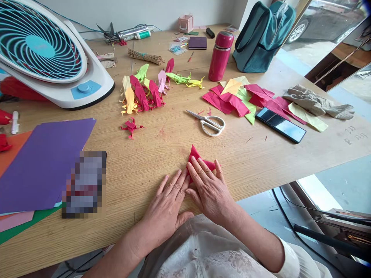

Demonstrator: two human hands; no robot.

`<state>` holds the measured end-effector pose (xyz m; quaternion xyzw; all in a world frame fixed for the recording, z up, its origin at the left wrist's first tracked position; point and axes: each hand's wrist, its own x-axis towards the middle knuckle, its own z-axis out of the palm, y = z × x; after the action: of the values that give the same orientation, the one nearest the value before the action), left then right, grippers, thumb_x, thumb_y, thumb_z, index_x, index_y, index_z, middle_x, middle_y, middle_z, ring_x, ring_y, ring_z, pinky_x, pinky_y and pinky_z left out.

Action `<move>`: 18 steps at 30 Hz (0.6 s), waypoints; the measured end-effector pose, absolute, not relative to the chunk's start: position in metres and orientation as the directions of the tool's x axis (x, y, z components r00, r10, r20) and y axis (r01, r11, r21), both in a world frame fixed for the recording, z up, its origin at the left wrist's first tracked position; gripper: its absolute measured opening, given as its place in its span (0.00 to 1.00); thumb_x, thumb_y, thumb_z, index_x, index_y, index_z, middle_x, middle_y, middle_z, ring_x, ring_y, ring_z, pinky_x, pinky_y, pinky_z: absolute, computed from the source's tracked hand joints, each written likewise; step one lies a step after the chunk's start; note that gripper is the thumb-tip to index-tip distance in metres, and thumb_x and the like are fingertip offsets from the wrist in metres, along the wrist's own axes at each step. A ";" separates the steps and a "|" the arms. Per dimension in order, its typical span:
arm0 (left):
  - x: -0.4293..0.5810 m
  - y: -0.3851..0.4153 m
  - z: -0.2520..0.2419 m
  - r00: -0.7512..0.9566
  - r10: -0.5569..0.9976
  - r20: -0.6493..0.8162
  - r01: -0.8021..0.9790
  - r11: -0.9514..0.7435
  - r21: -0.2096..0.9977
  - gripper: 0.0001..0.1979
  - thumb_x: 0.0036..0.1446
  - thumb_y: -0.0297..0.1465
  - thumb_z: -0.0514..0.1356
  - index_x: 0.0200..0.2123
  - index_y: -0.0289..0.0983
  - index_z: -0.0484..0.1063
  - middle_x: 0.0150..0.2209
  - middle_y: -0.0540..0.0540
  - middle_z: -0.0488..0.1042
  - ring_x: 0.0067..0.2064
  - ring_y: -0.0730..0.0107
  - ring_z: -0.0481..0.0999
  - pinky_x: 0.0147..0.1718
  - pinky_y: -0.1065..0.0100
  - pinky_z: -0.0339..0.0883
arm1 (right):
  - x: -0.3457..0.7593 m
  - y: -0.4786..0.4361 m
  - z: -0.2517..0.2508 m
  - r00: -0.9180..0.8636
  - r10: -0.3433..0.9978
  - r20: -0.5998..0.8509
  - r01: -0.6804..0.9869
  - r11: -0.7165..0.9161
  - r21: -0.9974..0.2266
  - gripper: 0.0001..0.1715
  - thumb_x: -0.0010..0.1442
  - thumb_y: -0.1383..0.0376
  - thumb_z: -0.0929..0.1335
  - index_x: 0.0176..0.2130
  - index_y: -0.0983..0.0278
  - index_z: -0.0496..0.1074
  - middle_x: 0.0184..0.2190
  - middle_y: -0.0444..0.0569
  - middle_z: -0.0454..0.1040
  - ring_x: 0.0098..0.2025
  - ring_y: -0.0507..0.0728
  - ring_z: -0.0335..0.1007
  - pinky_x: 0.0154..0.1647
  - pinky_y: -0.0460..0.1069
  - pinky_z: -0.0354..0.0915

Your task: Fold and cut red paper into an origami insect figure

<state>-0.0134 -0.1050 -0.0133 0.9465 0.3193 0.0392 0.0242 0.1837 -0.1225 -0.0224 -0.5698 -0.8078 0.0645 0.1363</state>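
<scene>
A folded piece of red paper lies on the wooden table close to its front edge. My right hand rests flat over it, fingers stretched out, hiding much of its middle. Beside it, my left hand lies flat with its fingertips at the paper's left edge. Neither hand grips anything. Just beyond the paper are scissors with white handles, their blades pointing left. Farther left sits a small red folded paper figure.
Several folded paper figures stand behind. Crumpled and flat coloured paper, a phone and a grey cloth lie right. A red flask and teal bag stand back right. A fan and purple sheets are left.
</scene>
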 end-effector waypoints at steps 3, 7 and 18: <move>-0.013 -0.105 -0.012 0.789 0.611 0.057 0.607 -0.791 0.080 0.42 0.66 0.52 0.52 0.71 0.28 0.50 0.72 0.35 0.53 0.73 0.50 0.49 0.68 0.51 0.44 | 0.183 -0.122 -0.023 -0.311 0.940 0.144 0.905 0.339 -0.258 0.38 0.73 0.53 0.57 0.72 0.68 0.47 0.74 0.55 0.44 0.75 0.62 0.41 0.74 0.66 0.27; -0.013 -0.105 -0.013 0.793 0.607 0.054 0.603 -0.794 0.074 0.42 0.66 0.52 0.52 0.71 0.28 0.51 0.72 0.35 0.52 0.73 0.49 0.49 0.68 0.51 0.43 | 0.185 -0.121 -0.021 -0.319 0.939 0.129 0.900 0.343 -0.270 0.38 0.73 0.53 0.57 0.72 0.68 0.48 0.74 0.55 0.44 0.75 0.62 0.41 0.74 0.65 0.27; -0.014 -0.104 -0.010 0.801 0.595 0.065 0.593 -0.804 0.051 0.41 0.66 0.51 0.52 0.70 0.25 0.52 0.72 0.33 0.53 0.72 0.48 0.51 0.69 0.50 0.42 | 0.198 -0.117 -0.015 -0.399 0.911 0.105 0.854 0.410 -0.320 0.35 0.73 0.56 0.58 0.72 0.68 0.49 0.74 0.55 0.45 0.75 0.61 0.40 0.74 0.66 0.30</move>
<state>-0.0140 -0.1039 -0.0101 0.9489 0.3129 0.0386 0.0140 0.1981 -0.1172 -0.0153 -0.5321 -0.8292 0.1080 0.1324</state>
